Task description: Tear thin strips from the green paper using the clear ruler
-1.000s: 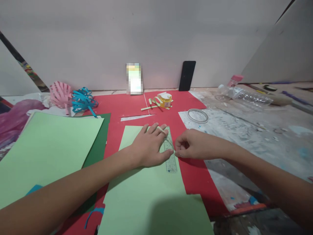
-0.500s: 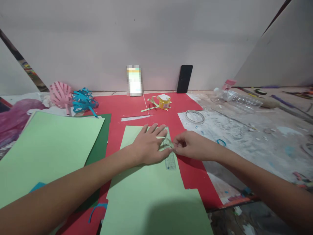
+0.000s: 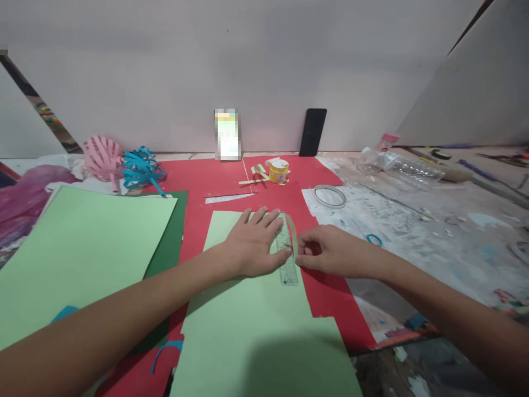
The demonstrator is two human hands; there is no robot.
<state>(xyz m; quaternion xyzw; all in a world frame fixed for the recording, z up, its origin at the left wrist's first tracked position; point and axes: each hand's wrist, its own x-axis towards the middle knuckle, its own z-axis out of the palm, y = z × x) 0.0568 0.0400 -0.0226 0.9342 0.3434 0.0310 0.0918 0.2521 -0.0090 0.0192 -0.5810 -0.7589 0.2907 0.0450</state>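
Our left hand [image 3: 254, 242] lies flat, fingers spread, pressing the clear ruler [image 3: 286, 255] onto the light green sheet [image 3: 252, 309] at frame centre. Our right hand [image 3: 326, 251] sits just at 3 o'clock of the ruler, thumb and forefinger pinched on a thin green paper strip [image 3: 292, 231] that curls up along the ruler's right edge toward 12 o'clock. The sheet rests on red paper [image 3: 330, 292]. At 12 o'clock: a yellow tape roll [image 3: 278, 171] with strip offcuts, and a black phone [image 3: 313, 132] leaning on the wall. At 1 o'clock a clear tape ring [image 3: 329, 196]. At 9 o'clock a bigger green sheet [image 3: 82, 259]; at 10 o'clock pink [image 3: 101, 157] and blue paper curls [image 3: 142, 171].
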